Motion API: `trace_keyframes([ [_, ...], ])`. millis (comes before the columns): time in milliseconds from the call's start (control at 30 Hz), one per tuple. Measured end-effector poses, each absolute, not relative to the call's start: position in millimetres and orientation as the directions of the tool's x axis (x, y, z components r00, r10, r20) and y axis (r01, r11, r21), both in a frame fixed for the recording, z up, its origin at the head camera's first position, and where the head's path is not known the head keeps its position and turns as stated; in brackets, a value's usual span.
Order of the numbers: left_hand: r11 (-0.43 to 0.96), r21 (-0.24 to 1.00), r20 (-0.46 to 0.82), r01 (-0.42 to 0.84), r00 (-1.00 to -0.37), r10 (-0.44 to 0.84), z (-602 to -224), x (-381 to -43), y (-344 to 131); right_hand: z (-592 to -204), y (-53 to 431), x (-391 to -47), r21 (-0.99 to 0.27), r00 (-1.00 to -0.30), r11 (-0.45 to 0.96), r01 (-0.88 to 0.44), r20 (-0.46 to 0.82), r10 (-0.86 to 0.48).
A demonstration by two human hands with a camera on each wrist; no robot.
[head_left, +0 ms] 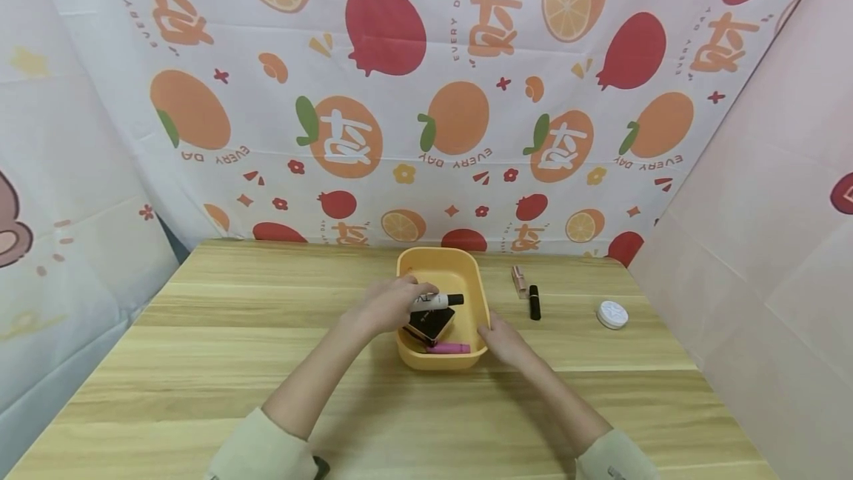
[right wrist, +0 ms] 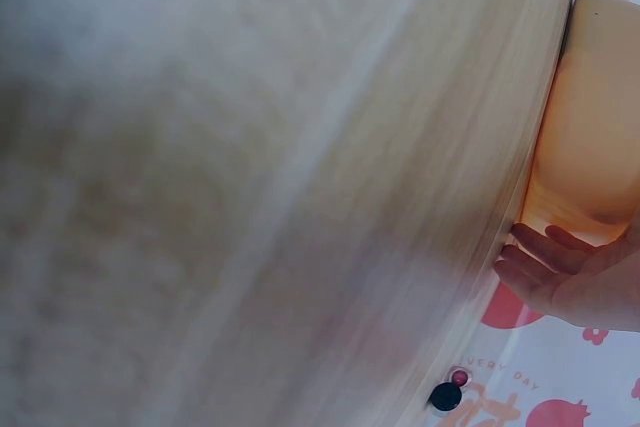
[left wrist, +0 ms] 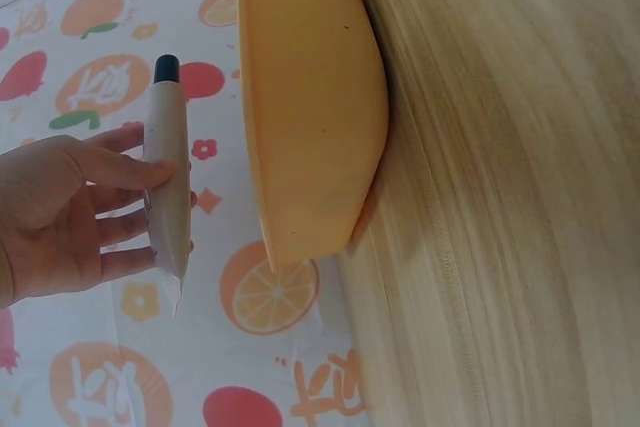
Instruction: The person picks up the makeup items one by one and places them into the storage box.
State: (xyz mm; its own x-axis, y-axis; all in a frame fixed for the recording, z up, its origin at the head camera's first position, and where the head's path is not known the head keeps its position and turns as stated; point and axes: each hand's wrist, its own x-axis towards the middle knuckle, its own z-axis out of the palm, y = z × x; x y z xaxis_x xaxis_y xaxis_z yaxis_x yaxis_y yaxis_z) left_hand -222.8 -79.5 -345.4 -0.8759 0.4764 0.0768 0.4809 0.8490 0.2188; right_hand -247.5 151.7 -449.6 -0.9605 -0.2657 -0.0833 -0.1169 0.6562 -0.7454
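My left hand (head_left: 386,306) holds a white squeeze tube (left wrist: 168,172) with a black cap over the yellow plastic bin (head_left: 440,363). In the left wrist view, thumb and fingers pinch the tube's middle, beside the bin's outer wall. My right hand (head_left: 508,343) grips the bin's right side, thumb at the rim; its fingers (right wrist: 545,247) lie along the outer wall near the tabletop. Inside the bin are a black box (head_left: 435,323), partly hidden below the tube, and a pink tube (head_left: 449,348) near the front wall.
Right of the bin, a pink lipstick-like tube (head_left: 518,281) and a black one (head_left: 534,303) lie on the wooden table (head_left: 266,347). A round white case (head_left: 612,315) sits farther right. A fruit-print curtain (head_left: 393,132) hangs behind the table's back edge.
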Motion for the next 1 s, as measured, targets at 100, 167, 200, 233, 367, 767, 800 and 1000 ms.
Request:
trace_keyframes([
  [100, 0.849, 0.217, 0.07, 0.481, -0.876, 0.478, -345.5, -222.5, -78.3, -450.5, 151.8, -248.3, -0.746, -0.96, 0.656, -0.118, -0.083, -0.267],
  [167, 0.846, 0.212, 0.071, 0.489, -0.871, 0.485, -346.4, -222.6, -77.4, -450.7, 152.0, -248.6, -0.744, -0.96, 0.657, -0.123, -0.078, -0.269],
  [200, 0.844, 0.209, 0.072, 0.494, -0.868, 0.49, -347.0, -222.9, -76.8, -450.9, 152.0, -248.8, -0.742, -0.96, 0.658, -0.125, -0.078, -0.27],
  [233, 0.843, 0.201, 0.071, 0.499, -0.865, 0.496, -347.6, -223.1, -76.2, -450.8, 152.1, -248.8, -0.741, -0.96, 0.659, -0.126, -0.077, -0.27],
  [367, 0.838, 0.194, 0.064, 0.509, -0.859, 0.508, -350.4, -223.9, -73.0, -450.6, 152.2, -248.5, -0.74, -0.959, 0.66, -0.131, -0.073, -0.272],
  [767, 0.841, 0.209, 0.048, 0.499, -0.864, 0.501, -354.0, -221.5, -65.3, -451.9, 153.6, -246.7, -0.749, -0.958, 0.651, -0.127, -0.078, -0.277],
  [800, 0.842, 0.206, 0.048, 0.499, -0.864, 0.501, -354.3, -221.5, -65.0, -451.8, 153.7, -246.6, -0.75, -0.958, 0.649, -0.128, -0.076, -0.278],
  [1000, 0.845, 0.212, 0.044, 0.491, -0.868, 0.494, -356.7, -221.6, -62.7, -451.1, 153.5, -246.4, -0.764, -0.958, 0.634, -0.121, -0.077, -0.276],
])
